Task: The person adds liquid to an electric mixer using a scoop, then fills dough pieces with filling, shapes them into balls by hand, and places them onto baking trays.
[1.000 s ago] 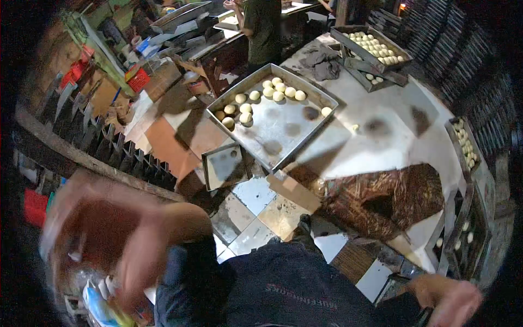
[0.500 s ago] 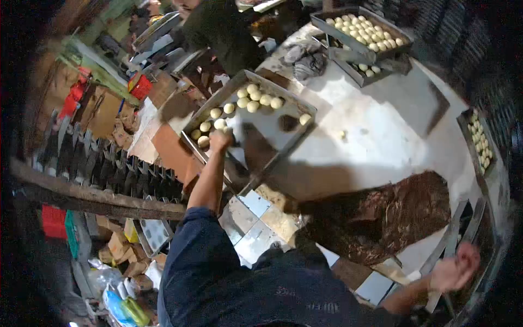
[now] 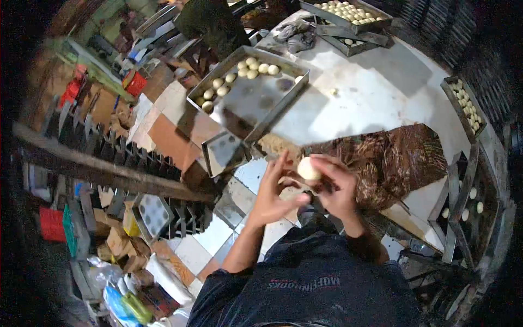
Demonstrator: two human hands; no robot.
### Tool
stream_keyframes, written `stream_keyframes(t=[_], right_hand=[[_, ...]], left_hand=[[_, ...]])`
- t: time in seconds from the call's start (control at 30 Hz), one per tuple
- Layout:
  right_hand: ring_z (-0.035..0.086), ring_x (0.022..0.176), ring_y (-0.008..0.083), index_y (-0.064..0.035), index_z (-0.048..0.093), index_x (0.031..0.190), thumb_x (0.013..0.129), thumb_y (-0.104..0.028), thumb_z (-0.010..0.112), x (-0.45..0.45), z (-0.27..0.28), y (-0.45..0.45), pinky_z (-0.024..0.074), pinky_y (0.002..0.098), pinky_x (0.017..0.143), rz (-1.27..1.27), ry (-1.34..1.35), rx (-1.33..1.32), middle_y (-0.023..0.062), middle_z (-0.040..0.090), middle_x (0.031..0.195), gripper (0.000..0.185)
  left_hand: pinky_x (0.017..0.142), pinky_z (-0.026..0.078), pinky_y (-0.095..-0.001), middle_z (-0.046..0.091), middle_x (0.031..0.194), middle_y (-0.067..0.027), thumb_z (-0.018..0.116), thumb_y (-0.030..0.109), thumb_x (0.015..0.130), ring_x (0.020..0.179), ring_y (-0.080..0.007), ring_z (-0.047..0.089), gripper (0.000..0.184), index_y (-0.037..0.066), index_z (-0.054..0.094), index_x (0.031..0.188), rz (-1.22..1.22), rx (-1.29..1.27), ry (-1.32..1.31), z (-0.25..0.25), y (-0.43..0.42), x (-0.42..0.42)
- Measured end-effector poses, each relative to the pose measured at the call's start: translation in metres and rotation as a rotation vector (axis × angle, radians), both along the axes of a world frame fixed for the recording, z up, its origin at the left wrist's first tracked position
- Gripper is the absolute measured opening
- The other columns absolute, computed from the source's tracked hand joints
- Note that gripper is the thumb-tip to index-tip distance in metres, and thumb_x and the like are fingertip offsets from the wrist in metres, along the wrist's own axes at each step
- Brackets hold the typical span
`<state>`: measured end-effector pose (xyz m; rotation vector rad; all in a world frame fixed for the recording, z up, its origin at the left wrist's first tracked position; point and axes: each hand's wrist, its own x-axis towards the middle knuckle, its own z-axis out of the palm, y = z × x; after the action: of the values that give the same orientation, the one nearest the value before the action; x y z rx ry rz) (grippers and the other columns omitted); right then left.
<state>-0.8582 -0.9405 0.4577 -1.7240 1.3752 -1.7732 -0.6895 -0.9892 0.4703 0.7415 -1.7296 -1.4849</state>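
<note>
Our right hand [image 3: 340,192] grasps a dough ball [image 3: 309,169] with its fingers, likely keeping it round; our left hand [image 3: 268,201] cups beside, grip open, empty.

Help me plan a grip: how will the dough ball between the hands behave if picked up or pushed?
The dough ball would probably roll if pushed, being nearly round. Smooth, pale dough like this may dent when pinched. It looks light: the right hand seems to hold it alone.
</note>
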Motion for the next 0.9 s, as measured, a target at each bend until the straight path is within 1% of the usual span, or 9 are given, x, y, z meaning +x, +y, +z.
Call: stream_keyframes(t=[0.13,0.2,0.3,0.4,0.57,0.63,0.73,0.87,0.9], right_hand=[[0.054,0.115,0.0306,-0.0010,0.063,0.110,0.080,-0.023,0.070,0.060,0.020,0.057,0.0451,0.0366,0.095,0.266,0.089,0.052,0.0196,0.052,0.128,0.038],[0.061,0.104,0.0273,-0.0003,0.062,0.110,0.087,-0.026,0.062,0.081,0.010,0.074,0.0483,0.0339,0.087,0.210,-0.055,-0.023,0.0199,0.060,0.116,0.034],[0.067,0.073,0.0265,0.0006,0.061,0.100,0.091,-0.021,0.055,0.103,0.008,0.097,0.0510,0.0334,0.064,0.163,-0.006,0.007,0.0159,0.066,0.083,0.024],[0.065,0.067,0.0287,0.0000,0.061,0.096,0.090,-0.022,0.055,0.119,0.009,0.117,0.0501,0.0337,0.060,0.103,-0.075,0.060,0.0157,0.063,0.076,0.023],[0.057,0.059,0.0319,-0.0010,0.061,0.084,0.092,-0.022,0.051,0.107,-0.044,0.101,0.0448,0.0366,0.056,-0.022,0.058,0.073,0.0170,0.053,0.065,0.025],[0.058,0.064,0.0303,-0.0017,0.061,0.088,0.092,-0.023,0.050,0.088,-0.052,0.096,0.0463,0.0367,0.062,-0.071,0.164,0.052,0.0166,0.054,0.071,0.025],[0.050,0.094,0.0276,-0.0041,0.059,0.099,0.095,-0.033,0.042,0.059,-0.049,0.111,0.0405,0.0384,0.083,-0.111,0.082,0.178,0.0168,0.044,0.112,0.034],[0.052,0.079,0.0213,-0.0018,0.062,0.088,0.095,-0.038,0.040,0.018,-0.074,0.131,0.0416,0.0336,0.073,-0.143,-0.049,0.284,0.0097,0.055,0.084,0.043],[0.055,0.080,0.0217,-0.0012,0.059,0.085,0.093,-0.032,0.045,0.000,-0.075,0.137,0.0427,0.0346,0.074,-0.112,-0.139,0.324,0.0107,0.055,0.086,0.035]], left_hand=[[0.067,0.053,-0.0247,0.051,0.102,-0.0080,0.057,0.012,0.091,0.089,-0.0132,0.055,0.037,-0.004,0.054,0.124,0.267,0.185,0.226,0.001,0.066,0.049],[0.069,0.052,-0.0255,0.051,0.102,-0.0090,0.057,0.010,0.090,0.089,-0.0142,0.054,0.033,-0.004,0.057,0.120,0.412,0.170,0.244,-0.006,0.102,0.061],[0.081,0.046,-0.0296,0.050,0.104,-0.0142,0.057,0.003,0.087,0.091,-0.0194,0.054,0.020,-0.004,0.063,0.105,0.571,-0.359,-0.063,-0.011,0.161,0.062],[0.104,0.030,-0.0392,0.034,0.139,-0.0226,0.049,0.044,0.091,0.124,-0.0333,0.041,0.069,-0.006,0.036,0.137,0.446,-0.161,0.239,0.001,0.176,0.056],[0.068,0.046,-0.0248,0.064,0.085,-0.0028,0.050,0.024,0.097,0.076,-0.0088,0.055,0.037,-0.005,0.055,0.120,0.390,0.163,-0.038,-0.020,0.181,0.052],[0.072,0.045,-0.0237,0.063,0.091,-0.0037,0.051,0.023,0.097,0.081,-0.0073,0.055,0.036,-0.004,0.055,0.121,0.340,0.344,0.111,-0.021,0.180,0.046],[0.076,0.046,-0.0248,0.063,0.096,-0.0061,0.050,0.023,0.097,0.084,-0.0093,0.058,0.034,-0.004,0.058,0.117,0.280,0.690,0.397,-0.041,0.177,0.031],[0.084,0.051,-0.0327,0.063,0.107,-0.0132,0.052,0.026,0.095,0.092,-0.0196,0.063,0.034,-0.005,0.058,0.108,-0.019,0.707,0.006,-0.088,0.172,-0.009],[0.084,0.052,-0.0335,0.063,0.107,-0.0142,0.052,0.026,0.095,0.094,-0.0213,0.064,0.034,-0.005,0.057,0.108,-0.071,0.942,0.231,-0.089,0.165,-0.024]])
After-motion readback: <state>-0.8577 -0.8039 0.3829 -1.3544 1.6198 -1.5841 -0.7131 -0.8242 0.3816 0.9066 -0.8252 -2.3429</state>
